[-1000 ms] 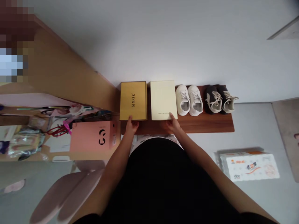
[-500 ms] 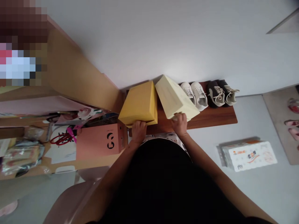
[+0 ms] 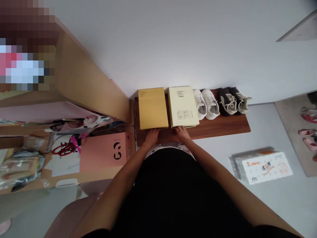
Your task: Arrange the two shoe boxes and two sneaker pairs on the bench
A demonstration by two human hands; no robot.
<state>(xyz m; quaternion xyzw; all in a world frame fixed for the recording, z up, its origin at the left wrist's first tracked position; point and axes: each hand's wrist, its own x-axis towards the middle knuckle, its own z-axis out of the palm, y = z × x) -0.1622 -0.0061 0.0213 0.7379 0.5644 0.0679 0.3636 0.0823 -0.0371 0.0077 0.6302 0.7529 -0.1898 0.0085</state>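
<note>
A yellow box (image 3: 153, 107) and a cream box (image 3: 182, 105) sit side by side on a dark wooden shelf board (image 3: 223, 127), with a narrow gap between them. Small print shows on the top faces of both. My left hand (image 3: 152, 136) has its fingers curled at the near lower edge of the yellow box. At the same edge of the cream box, my right hand (image 3: 182, 134) grips with bent fingers. The fingertips of both hands are partly hidden by the boxes. White shoes (image 3: 210, 105) stand right beside the cream box.
Dark shoes (image 3: 231, 102) stand farther right on the board. A pale wall (image 3: 173, 43) rises behind. On the left is a desk (image 3: 99, 175) bearing a pink box (image 3: 104, 152). A wrapped tissue pack (image 3: 266, 167) lies on the floor at right, beyond it pink slippers (image 3: 308, 137).
Both boxes were tilted and turned half a second ago; now they sit squarely on the board. Both hands came along, the right one shifting left and slightly down.
</note>
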